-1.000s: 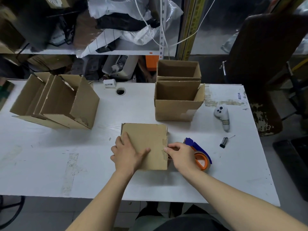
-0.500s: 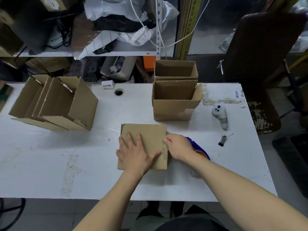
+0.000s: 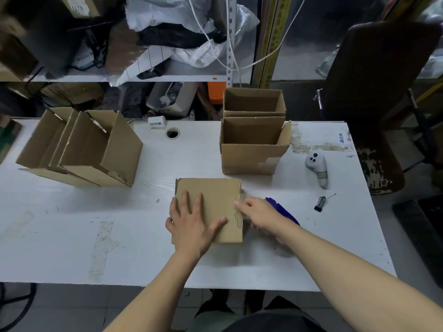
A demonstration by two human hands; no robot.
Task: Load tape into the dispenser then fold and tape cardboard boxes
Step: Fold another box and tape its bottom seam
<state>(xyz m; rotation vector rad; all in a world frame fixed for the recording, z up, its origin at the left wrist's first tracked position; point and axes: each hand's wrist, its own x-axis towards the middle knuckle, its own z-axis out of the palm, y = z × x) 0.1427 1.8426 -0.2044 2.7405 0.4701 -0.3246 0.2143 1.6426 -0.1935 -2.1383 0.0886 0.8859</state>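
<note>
A small closed cardboard box (image 3: 215,195) lies in the middle of the white table (image 3: 72,224). My left hand (image 3: 191,224) rests flat on its top with the fingers spread. My right hand (image 3: 259,214) is at the box's right edge, with a fingertip on the top rim and the other fingers down against the side. Just behind that hand, the blue handle of the tape dispenser (image 3: 280,208) shows on the table; the rest of it is hidden by my hand and wrist.
Two open boxes (image 3: 249,159) stand one behind the other at the back centre-right. Several open boxes (image 3: 96,152) lie tipped at the left. A white controller (image 3: 317,167) and a small black tool (image 3: 320,203) lie at the right. A dark chair (image 3: 383,92) stands beyond the table's right end.
My left hand slid from the box's near-left corner further onto its top. My right hand moved away from me along the right edge and now covers the dispenser's orange roll.
</note>
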